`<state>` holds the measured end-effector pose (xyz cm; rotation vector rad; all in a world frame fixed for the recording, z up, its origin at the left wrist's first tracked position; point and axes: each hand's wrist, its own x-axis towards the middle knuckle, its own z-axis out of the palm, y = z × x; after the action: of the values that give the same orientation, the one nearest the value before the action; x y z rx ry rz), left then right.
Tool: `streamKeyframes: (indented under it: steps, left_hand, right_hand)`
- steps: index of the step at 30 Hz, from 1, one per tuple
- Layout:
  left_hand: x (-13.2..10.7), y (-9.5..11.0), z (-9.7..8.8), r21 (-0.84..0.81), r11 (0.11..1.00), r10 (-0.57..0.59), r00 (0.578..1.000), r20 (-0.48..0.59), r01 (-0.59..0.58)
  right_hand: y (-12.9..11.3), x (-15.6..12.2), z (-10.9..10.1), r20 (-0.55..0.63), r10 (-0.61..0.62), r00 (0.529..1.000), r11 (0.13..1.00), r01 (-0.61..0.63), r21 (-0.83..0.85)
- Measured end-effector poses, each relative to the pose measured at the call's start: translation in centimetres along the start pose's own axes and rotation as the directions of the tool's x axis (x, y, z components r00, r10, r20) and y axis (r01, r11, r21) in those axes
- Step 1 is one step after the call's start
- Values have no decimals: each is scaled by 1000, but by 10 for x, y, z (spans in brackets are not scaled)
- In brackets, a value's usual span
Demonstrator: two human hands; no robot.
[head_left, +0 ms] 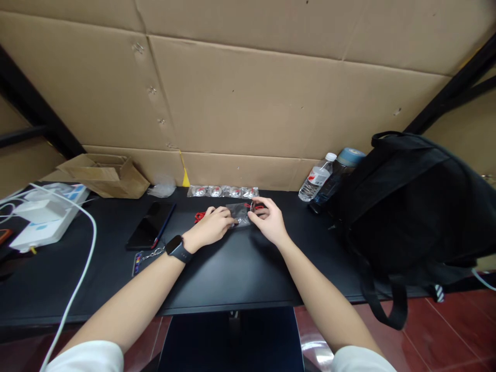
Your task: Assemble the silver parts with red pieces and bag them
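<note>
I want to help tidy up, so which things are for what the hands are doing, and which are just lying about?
Probably in use:
clear bag, between the hands
red cord, by the left hand
small thing in the right hand
wrapped discs behind, less surely

Probably just lying about:
phone
paper bag
water bottle
backpack

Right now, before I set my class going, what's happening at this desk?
A person is working at a black desk with both hands. The left hand is at the near left edge of a small clear plastic bag, while the right hand pinches a small thin object, too small to identify, at the bag's right side. Red cord shows beside each hand. Behind them lies a row of four clear-wrapped round items.
</note>
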<state>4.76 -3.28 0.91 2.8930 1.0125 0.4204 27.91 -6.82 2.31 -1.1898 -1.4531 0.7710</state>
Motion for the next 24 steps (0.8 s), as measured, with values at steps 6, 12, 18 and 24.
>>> streamKeyframes:
  steps: [6, 12, 18, 24]
  left_hand:
    - [-1, 9, -2, 80, 994, -62, 993, -99, 70]
    - [0, 4, 2, -41, 999, -11, 1000, -2, 10]
    - [1, 9, 4, -99, 995, 3, 1000, 27, -1]
    - [-1, 7, -1, -134, 991, 27, 986, 165, -5]
  right_hand:
    - [-7, -4, -6, 151, -137, 979, 928, 180, -326]
    - [-10, -7, -7, 293, -114, 949, 858, 242, -452]
    - [-12, -6, -11, 270, -128, 954, 835, 250, -490]
    - [-8, -5, -18, 325, -6, 946, 764, 214, -609]
